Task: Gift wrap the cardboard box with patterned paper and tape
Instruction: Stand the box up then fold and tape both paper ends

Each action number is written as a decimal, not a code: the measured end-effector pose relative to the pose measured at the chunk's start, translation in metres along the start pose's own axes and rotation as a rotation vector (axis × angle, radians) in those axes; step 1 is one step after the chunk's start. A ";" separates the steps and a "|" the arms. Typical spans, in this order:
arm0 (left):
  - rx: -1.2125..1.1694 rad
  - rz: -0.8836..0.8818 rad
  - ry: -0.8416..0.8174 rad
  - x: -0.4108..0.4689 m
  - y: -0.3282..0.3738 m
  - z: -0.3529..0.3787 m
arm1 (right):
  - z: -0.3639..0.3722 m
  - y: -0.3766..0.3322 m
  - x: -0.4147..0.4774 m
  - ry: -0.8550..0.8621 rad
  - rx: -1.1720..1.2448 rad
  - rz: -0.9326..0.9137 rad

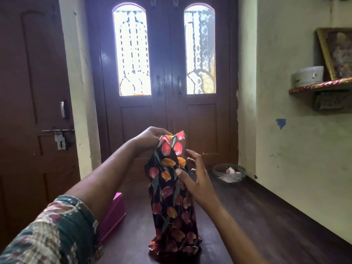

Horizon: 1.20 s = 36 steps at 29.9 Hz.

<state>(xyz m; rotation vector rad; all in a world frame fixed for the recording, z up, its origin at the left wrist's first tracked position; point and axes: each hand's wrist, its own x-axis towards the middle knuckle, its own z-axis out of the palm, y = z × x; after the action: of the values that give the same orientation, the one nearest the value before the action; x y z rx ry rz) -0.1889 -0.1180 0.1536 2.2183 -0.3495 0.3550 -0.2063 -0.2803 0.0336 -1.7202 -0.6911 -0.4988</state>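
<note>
The dark wooden desk (257,216) fills the lower part of the view. Near its middle the patterned paper (171,197), black with red and orange tulips, stands upright as a tall wrapped bundle (the cardboard box is covered from sight), its foot crumpled on the desk and its top rising in loose points. A pink container (114,214) lies to the left of it, partly behind the left forearm, and a glass bowl (229,173) sits well apart at the far right edge. The left hand (150,138) reaches the top of the bundle, its fingers (162,132) curled and pinching the upper paper edge. The right hand (198,178) is beside the upper half, fingers (192,154) spread and loosely bent, grasping nothing; only the thumb (181,173) presses the paper.
</note>
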 end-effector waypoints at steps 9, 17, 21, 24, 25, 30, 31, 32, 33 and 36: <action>0.030 0.062 0.059 0.016 0.013 0.008 | 0.002 -0.006 0.018 -0.024 -0.006 -0.029; -0.186 0.087 -0.076 0.010 0.018 0.002 | -0.003 -0.010 0.009 -0.067 0.069 -0.016; 0.058 0.187 -0.138 0.010 0.028 -0.007 | -0.006 -0.010 0.004 -0.082 0.111 -0.006; 0.128 0.193 -0.157 0.009 0.035 -0.007 | -0.006 -0.011 0.002 -0.101 0.100 0.002; 0.160 0.161 -0.187 0.009 0.037 -0.009 | -0.007 -0.012 0.002 -0.105 0.093 0.007; 0.348 -0.006 -0.330 0.009 0.061 -0.016 | -0.009 -0.015 0.000 -0.127 0.069 0.000; 0.392 -0.001 -0.346 0.010 0.066 -0.016 | -0.009 -0.015 0.000 -0.132 0.070 -0.009; 0.430 0.014 -0.357 0.010 0.070 -0.016 | -0.009 -0.015 -0.001 -0.137 0.071 -0.017; 0.461 0.039 -0.364 0.010 0.074 -0.015 | -0.010 -0.016 -0.001 -0.140 0.068 -0.023; 0.539 0.147 -0.322 0.011 0.074 -0.010 | -0.011 -0.014 -0.002 -0.130 0.065 -0.030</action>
<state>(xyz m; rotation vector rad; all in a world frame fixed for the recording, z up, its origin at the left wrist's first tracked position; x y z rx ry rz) -0.2069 -0.1565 0.2161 2.7955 -0.6534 0.1793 -0.2172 -0.2886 0.0453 -1.6941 -0.8187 -0.3841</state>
